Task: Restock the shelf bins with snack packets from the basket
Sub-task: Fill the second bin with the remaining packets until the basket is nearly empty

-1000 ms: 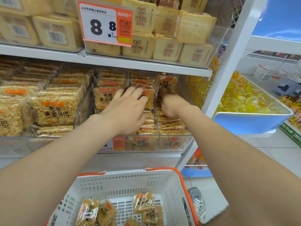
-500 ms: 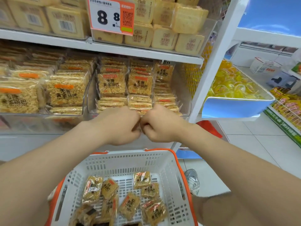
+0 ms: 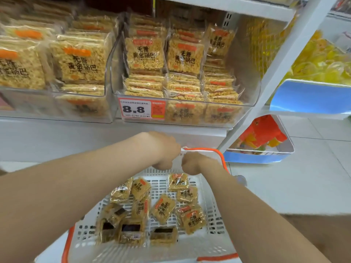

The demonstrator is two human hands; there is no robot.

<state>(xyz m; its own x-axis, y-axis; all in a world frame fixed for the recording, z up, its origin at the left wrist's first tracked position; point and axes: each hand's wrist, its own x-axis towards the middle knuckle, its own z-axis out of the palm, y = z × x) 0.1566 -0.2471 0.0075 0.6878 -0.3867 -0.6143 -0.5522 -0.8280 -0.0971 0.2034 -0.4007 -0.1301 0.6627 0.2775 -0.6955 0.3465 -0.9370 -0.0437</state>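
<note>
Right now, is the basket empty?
No, several snack packets lie on the floor of the white basket.

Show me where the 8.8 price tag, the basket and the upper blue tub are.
price tag [image 3: 133, 109]: head view, on the printed 8.8.
basket [image 3: 142, 251]: head view, on its white near wall.
upper blue tub [image 3: 307, 97]: head view, on its front wall.

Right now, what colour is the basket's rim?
Orange rim on a white basket, seen best in the head view.
</note>
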